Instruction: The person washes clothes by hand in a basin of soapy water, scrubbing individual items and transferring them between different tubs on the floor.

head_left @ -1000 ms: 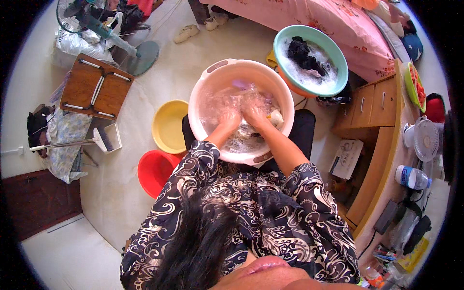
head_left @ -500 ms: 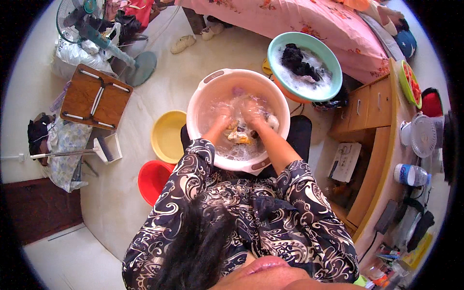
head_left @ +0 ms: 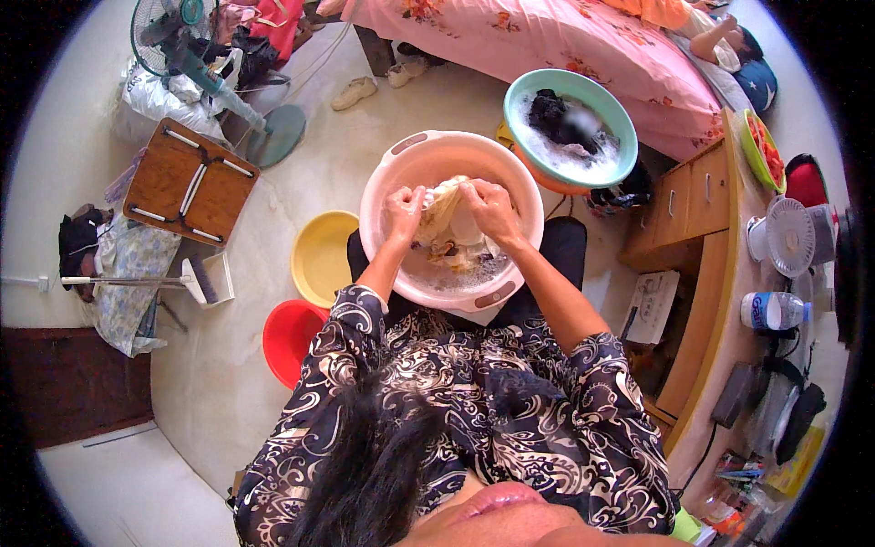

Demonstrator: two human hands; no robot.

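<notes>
A pale cream wet garment is stretched between my two hands above a large pinkish-white basin. My left hand is closed on one side of it, and my right hand grips the other. The lower part of the cloth, with brown and orange patterning, hangs into cloudy, sudsy water. Exactly which kind of garment it is, I cannot tell. The basin stands in front of me, between my knees.
A teal basin with dark clothes in suds stands at the far right. Yellow and red basins sit at the left. A fan, folding table, dustpan, wooden desk and bed surround me. Someone lies on the bed.
Both hands, earlier down in the water, have come up with the cream cloth and now hold it spread between them. The view has shifted slightly.
</notes>
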